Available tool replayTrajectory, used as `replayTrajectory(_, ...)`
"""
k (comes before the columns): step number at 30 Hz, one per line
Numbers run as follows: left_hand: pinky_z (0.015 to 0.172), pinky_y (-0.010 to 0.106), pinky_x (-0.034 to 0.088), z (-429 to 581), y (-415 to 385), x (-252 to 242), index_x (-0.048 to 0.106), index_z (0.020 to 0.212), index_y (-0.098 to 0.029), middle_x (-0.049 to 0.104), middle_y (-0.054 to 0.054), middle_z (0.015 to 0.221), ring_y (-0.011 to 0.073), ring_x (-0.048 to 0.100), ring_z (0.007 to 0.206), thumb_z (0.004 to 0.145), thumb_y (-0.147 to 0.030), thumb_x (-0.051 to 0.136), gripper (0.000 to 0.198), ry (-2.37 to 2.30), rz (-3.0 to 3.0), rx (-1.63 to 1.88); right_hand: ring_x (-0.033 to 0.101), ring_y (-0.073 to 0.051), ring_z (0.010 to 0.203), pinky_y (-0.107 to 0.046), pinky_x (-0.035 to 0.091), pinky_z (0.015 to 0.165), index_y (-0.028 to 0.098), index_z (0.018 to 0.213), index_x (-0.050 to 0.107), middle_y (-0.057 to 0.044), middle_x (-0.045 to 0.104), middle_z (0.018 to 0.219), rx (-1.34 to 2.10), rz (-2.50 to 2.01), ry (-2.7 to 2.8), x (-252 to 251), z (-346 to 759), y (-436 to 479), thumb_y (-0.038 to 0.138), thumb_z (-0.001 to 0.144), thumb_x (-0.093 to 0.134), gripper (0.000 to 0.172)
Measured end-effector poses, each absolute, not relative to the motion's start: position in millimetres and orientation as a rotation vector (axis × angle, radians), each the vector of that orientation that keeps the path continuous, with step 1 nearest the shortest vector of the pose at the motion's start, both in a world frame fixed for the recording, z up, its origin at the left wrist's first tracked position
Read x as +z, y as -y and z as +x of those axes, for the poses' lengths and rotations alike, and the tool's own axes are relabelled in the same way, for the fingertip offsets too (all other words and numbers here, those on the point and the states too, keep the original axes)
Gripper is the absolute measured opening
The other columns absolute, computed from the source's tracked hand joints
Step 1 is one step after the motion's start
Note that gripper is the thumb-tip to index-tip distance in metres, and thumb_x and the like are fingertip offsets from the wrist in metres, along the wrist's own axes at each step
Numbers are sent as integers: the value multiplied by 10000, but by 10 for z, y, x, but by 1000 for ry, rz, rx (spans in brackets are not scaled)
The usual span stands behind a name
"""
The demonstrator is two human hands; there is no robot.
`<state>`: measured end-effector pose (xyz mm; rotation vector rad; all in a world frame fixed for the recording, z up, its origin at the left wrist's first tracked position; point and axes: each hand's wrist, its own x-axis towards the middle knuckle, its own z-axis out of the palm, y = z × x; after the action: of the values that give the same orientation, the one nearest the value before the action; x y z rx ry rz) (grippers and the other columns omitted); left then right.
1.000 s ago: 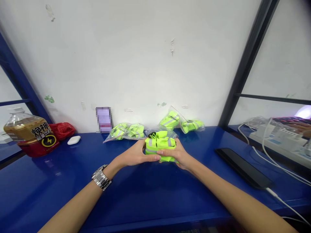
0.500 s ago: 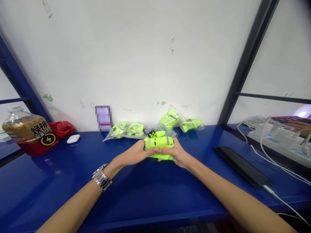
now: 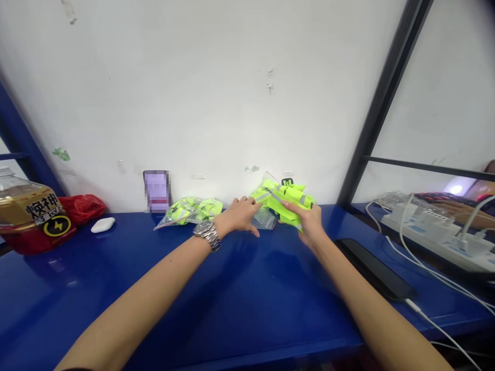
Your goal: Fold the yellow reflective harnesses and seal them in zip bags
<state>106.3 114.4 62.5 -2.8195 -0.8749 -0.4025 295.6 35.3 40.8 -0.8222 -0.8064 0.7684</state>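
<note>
A folded fluorescent-yellow reflective vest (image 3: 292, 195) with grey strips and a black buckle is gripped in my right hand (image 3: 312, 224), the thumb lying on top. My left hand (image 3: 240, 214), with a metal watch at the wrist, reaches forward over the table. Its fingers are apart and it holds nothing. Just past its fingertips lies a clear plastic bag (image 3: 265, 219), partly hidden by the vest and the hand. More bagged yellow bundles (image 3: 184, 209) rest against the wall, left of my left hand. Another yellow bundle (image 3: 260, 195) sits behind, partly covered.
On the blue table (image 3: 232, 309) lies a black phone (image 3: 375, 268) with a white cable, beside a power strip (image 3: 436, 226). At left are a large drink bottle (image 3: 33, 214), a red plastic bag (image 3: 83, 206) and a white earbud case (image 3: 103, 225). A pixelated phone (image 3: 157, 189) leans against the wall.
My left hand has let go of the vest and moved forward toward the clear bag. My right hand has carried the vest to the right and farther back. The view has shifted slightly.
</note>
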Motion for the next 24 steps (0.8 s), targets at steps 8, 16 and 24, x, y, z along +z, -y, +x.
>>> replayTrajectory(8,876,390,420,1462,-1049,570,583,1027,-148,665,106,989,254,614,970,879,-226,565,169,696,-2717,-263,704,-269,645,-356,620,472,97,826,709,-91,746,831,665,-805,716,497,3030,-323,208,434,888,445)
replayTrajectory(16,945,517,334,734,-340,883,519,1183,-119,595,141,967,282,528,947,936,-138,345,303,601,-2354,-481,711,-295,725,-380,624,509,118,912,699,-109,736,910,662,-717,806,637,3048,-181,236,532,869,433)
replayTrajectory(24,848,427,444,65,-132,581,416,1356,-200,529,147,1222,326,512,1064,713,-734,592,855,985,-2833,-236,696,-276,694,-346,593,455,116,925,705,-129,734,882,1001,-965,1069,503,2693,-136,279,494,892,498)
